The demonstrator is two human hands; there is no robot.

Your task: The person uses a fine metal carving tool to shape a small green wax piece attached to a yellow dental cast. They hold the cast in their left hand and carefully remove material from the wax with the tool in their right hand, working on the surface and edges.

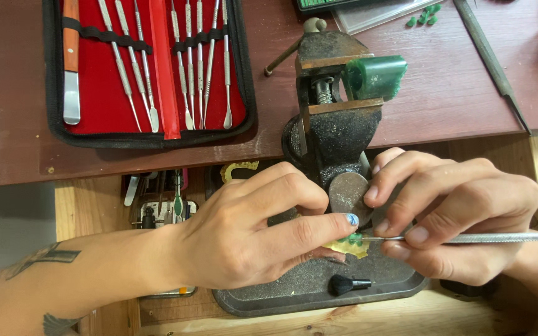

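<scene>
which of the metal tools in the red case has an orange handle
The flat-bladed tool at the far left of the red case. Its handle is orange and its blade wide; the other tools there are thin, all-silver picks and spatulas.

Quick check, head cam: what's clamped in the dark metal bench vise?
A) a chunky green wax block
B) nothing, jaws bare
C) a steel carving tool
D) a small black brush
A: the chunky green wax block sits between the jaws of the dark metal bench vise, while the thin steel carving tool is in the right hand and the small black brush lies on the dark tray.
</scene>
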